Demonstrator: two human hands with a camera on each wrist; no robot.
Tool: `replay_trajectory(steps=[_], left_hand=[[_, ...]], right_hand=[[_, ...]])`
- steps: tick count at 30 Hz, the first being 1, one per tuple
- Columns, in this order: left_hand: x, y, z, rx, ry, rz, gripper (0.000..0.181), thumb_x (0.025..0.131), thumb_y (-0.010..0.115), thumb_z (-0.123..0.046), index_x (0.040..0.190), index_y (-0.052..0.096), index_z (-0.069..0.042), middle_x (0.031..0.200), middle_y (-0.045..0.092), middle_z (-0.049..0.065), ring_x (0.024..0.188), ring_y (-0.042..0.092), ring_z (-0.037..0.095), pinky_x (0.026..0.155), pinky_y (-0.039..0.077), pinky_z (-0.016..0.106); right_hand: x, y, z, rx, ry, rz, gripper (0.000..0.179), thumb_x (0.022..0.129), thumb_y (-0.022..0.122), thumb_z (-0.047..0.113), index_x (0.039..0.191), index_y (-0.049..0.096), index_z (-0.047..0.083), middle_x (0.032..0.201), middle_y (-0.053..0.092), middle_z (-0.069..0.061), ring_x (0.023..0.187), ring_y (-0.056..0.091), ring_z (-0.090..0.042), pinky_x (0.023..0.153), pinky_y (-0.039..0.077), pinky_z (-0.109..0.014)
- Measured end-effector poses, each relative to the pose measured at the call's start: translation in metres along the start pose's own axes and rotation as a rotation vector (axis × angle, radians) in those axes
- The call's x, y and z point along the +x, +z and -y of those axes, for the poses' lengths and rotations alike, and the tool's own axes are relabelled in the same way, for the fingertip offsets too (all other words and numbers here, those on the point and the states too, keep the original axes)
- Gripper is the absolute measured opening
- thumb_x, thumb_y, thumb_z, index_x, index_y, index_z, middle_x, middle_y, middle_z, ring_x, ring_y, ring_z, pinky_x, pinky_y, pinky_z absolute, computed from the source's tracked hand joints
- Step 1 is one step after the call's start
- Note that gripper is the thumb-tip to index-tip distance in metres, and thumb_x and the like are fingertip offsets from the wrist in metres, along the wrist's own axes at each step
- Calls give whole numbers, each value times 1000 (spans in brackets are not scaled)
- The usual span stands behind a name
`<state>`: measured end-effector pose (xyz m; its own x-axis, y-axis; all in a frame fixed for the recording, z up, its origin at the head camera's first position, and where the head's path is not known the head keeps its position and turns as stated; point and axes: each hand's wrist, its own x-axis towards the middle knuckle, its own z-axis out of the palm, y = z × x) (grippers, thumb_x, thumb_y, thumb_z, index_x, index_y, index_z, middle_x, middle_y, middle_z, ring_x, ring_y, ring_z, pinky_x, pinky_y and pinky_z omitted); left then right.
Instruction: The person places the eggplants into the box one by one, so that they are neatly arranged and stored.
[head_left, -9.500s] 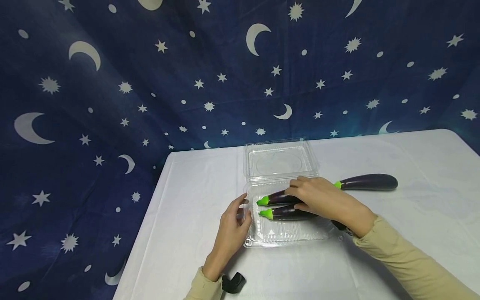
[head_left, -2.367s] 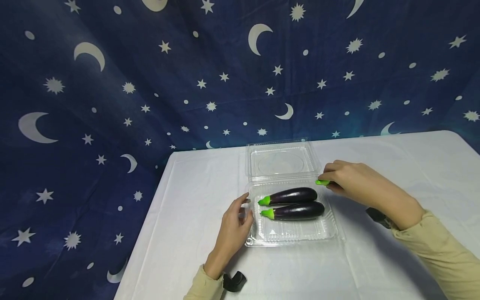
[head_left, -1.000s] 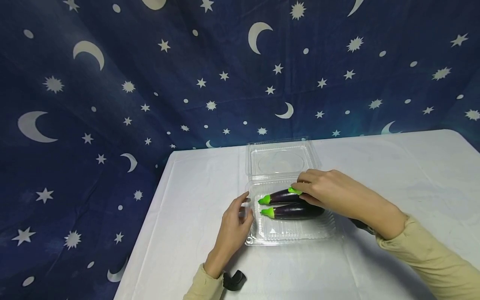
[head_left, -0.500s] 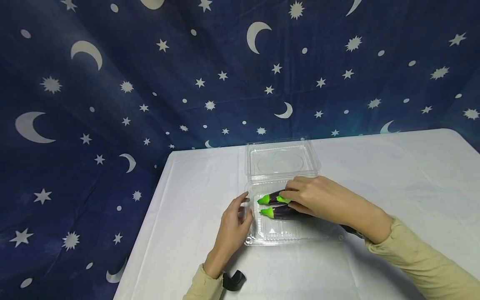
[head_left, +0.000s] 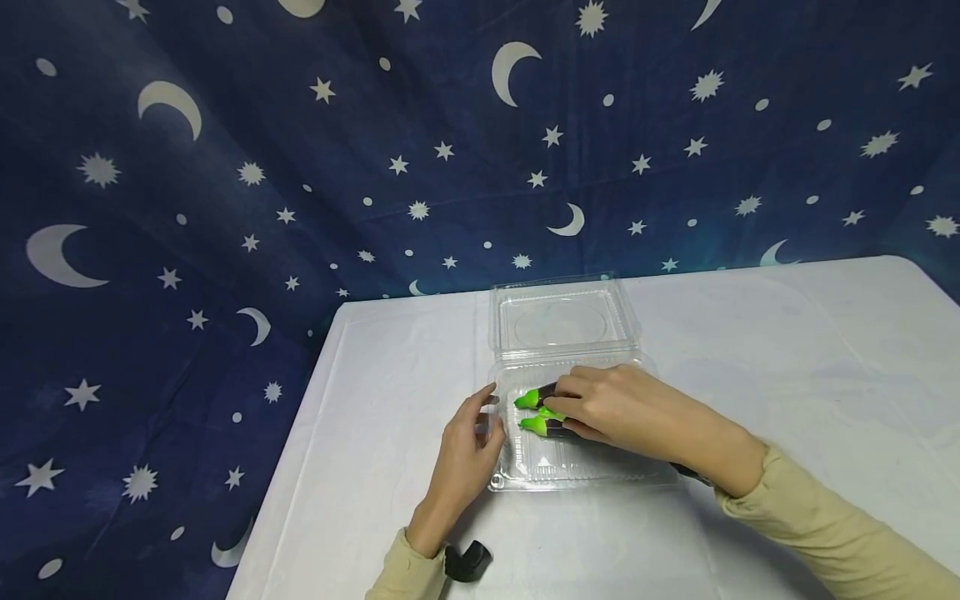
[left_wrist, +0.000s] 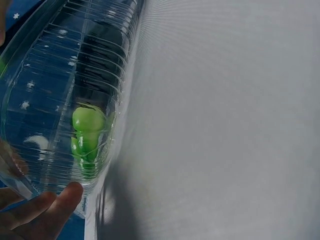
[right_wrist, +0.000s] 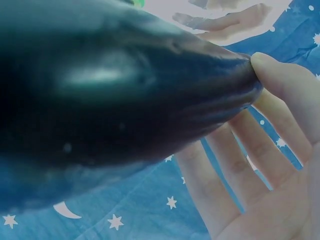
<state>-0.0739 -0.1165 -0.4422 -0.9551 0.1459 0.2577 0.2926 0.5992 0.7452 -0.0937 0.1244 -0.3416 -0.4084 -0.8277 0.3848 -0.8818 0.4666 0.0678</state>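
My right hand (head_left: 622, 408) pinches a dark purple eggplant (right_wrist: 110, 100) near its stem end, thumb on one side and fingers on the other. Just the green tip of this eggplant shows in the head view; the hand covers the rest. It is over two more eggplants, a rear one (head_left: 527, 399) and a front one (head_left: 534, 426), side by side in a clear plastic clamshell box (head_left: 525, 471). Their stems point left. My left hand (head_left: 465, 462) rests at the box's left edge, thumb and fingers apart, fingertips touching the plastic in the left wrist view.
The box's clear lid (head_left: 558, 321) lies folded back, away from me. White cloth covers the table (head_left: 795, 367). A dark blue curtain (head_left: 450, 108) with moons and stars hangs behind it. Black wrist gear (head_left: 468, 562) sits at my left wrist.
Earlier, the third eggplant lay on the table to the right. My right hand has picked it up and brought it left and nearer over the two in the box. My left hand stays put.
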Motion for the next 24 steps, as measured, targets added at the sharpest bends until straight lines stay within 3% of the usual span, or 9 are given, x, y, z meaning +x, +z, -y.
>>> replay_trajectory(steps=[24], left_hand=[[1,0,0,-36,1,-1,45,96,57,-8,141,52,-5,121,65,12,96,69,18,78,59,32]], right_hand=[[5,7,8,-13,-41,-15,17,88,76,24,104,72,20,99,70,7,88,65,-9,64,57,-25]])
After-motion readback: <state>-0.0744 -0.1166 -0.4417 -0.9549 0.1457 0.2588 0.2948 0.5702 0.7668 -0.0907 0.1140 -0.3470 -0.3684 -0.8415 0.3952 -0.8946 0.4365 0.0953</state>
